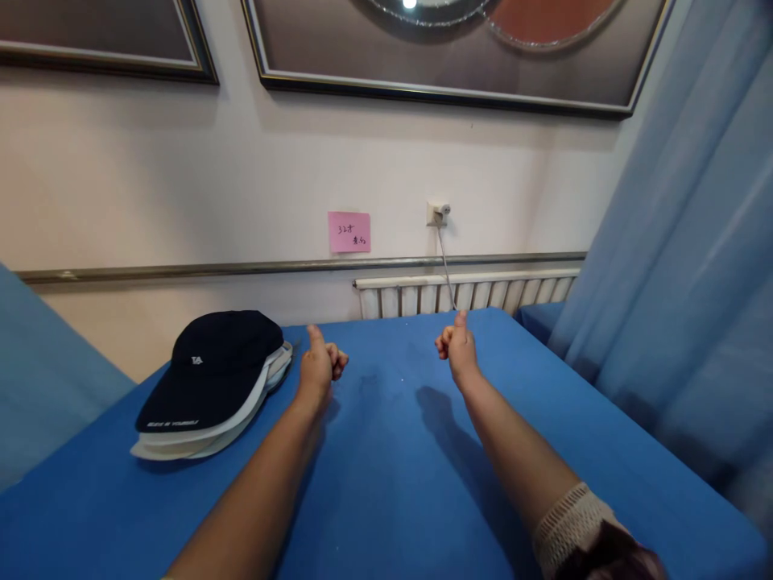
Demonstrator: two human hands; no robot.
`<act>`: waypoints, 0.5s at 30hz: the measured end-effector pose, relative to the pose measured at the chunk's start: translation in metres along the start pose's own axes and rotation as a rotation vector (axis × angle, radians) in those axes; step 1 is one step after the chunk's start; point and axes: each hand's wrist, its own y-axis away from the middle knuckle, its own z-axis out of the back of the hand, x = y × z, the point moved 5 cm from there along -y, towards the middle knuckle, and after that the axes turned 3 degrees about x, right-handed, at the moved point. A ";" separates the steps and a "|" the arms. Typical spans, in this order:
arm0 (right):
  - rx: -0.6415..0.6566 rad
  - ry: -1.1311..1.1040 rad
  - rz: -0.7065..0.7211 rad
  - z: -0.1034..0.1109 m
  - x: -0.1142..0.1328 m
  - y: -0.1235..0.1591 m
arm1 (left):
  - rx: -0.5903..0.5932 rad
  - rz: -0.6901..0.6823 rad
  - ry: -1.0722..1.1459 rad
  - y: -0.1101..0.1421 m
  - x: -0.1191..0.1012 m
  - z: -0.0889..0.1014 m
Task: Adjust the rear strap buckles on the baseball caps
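Observation:
Both arms reach forward over a blue-covered table (386,483). My left hand (318,362) is closed in a loose fist with the thumb pointing up, and no object shows in it. Just to its left lies a stack of baseball caps (221,370), a dark navy one on top and paler brims beneath. My right hand (460,346) makes the same thumb-up fist, also with nothing visible in it. It is raised over the far right part of the table, its shadow falling on the cover.
Behind the table a white radiator (465,294) and a metal rail (271,266) run along the wall. A plug sits in a wall socket (437,214), its cord hanging down. A pink note (349,232) is stuck nearby. Blue curtains (682,266) hang at the right.

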 end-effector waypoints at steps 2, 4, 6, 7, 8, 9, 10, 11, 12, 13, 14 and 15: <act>-0.028 0.023 -0.097 -0.002 -0.018 -0.009 | -0.014 0.064 0.015 -0.008 0.010 0.001; -0.031 0.019 -0.107 -0.004 -0.026 -0.012 | -0.016 0.067 0.039 -0.009 0.013 0.002; -0.019 0.010 -0.092 -0.006 -0.029 -0.010 | -0.007 0.055 0.045 -0.006 0.013 0.002; -0.013 0.005 -0.088 -0.008 -0.030 -0.009 | -0.005 0.051 0.041 -0.004 0.012 0.002; -0.005 0.001 -0.089 -0.009 -0.030 -0.008 | -0.006 0.048 0.038 -0.002 0.012 0.003; 0.003 -0.004 -0.092 -0.011 -0.029 -0.007 | -0.011 0.047 0.035 0.000 0.012 0.004; 0.011 -0.010 -0.096 -0.013 -0.029 -0.006 | -0.016 0.047 0.035 0.002 0.013 0.004; 0.017 -0.015 -0.101 -0.014 -0.029 -0.005 | -0.017 0.048 0.037 0.003 0.013 0.005; 0.022 -0.019 -0.106 -0.016 -0.029 -0.004 | -0.017 0.049 0.043 0.004 0.014 0.006; 0.025 -0.022 -0.109 -0.018 -0.030 -0.004 | -0.015 0.050 0.048 0.005 0.015 0.007; 0.027 -0.024 -0.112 -0.020 -0.031 -0.003 | -0.012 0.051 0.053 0.005 0.016 0.007; 0.027 -0.025 -0.117 -0.022 -0.032 -0.003 | -0.008 0.055 0.056 0.006 0.017 0.008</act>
